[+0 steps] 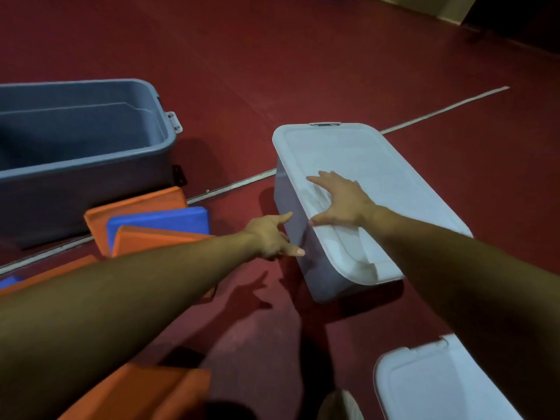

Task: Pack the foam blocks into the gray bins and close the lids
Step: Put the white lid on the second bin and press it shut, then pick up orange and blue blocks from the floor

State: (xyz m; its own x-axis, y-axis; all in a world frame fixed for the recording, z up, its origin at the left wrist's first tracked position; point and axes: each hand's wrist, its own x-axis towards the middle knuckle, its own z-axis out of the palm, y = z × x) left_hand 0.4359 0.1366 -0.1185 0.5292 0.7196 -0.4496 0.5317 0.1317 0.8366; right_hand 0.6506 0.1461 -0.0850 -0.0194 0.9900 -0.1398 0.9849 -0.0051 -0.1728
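Right hand (342, 201) lies flat, fingers spread, its grip open on the white lid (378, 174) of a closed bin (298, 237) on the red floor (272, 56). Left hand (272, 236) touches the bin's side, grip open. Orange and blue foam blocks (157, 221) lie beside an open gray bin (81, 165).

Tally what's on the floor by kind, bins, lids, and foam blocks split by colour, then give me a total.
Gray bins: 2
White lids: 2
Blue foam blocks: 2
Orange foam blocks: 4 in view; the arms may hide more
Total: 10
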